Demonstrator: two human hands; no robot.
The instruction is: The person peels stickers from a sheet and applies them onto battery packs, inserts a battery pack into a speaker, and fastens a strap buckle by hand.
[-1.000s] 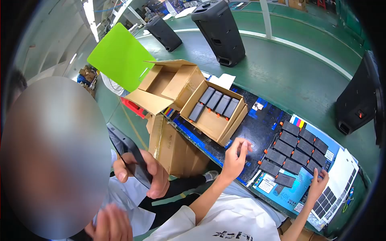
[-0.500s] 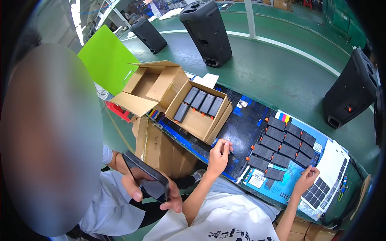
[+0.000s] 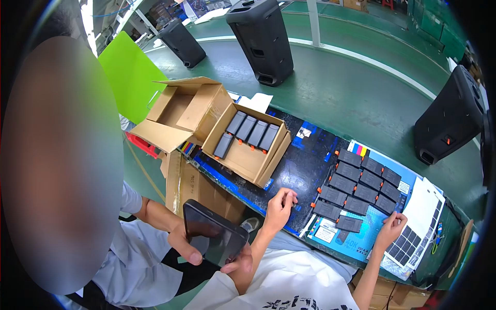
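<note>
My left hand (image 3: 279, 210) is loosely curled above the near edge of the dark worktable (image 3: 295, 174), and I see nothing in it. Several flat black packs with orange connectors (image 3: 356, 205) lie in rows on a blue printed sheet (image 3: 364, 242). Beside the lower right end of these rows, my right hand (image 3: 391, 230) is closed with its fingers bent, near a white sheet with black squares (image 3: 405, 244); no object shows in it. An open carton (image 3: 243, 168) left of my left hand holds several more black packs (image 3: 257, 133).
A co-worker (image 3: 139, 258) stands close on the left, holding a phone (image 3: 214, 232) near my left forearm. Another open carton (image 3: 209, 111) adjoins the pack carton; a tall carton (image 3: 188, 183) stands below. Black speakers (image 3: 262, 44) stand across the green floor. A green board (image 3: 129, 72) is behind.
The co-worker's phone has turned and come lower, nearer my left arm. My left hand's fingers have curled in. My right hand has drawn slightly back from the packs. The view has shifted.
</note>
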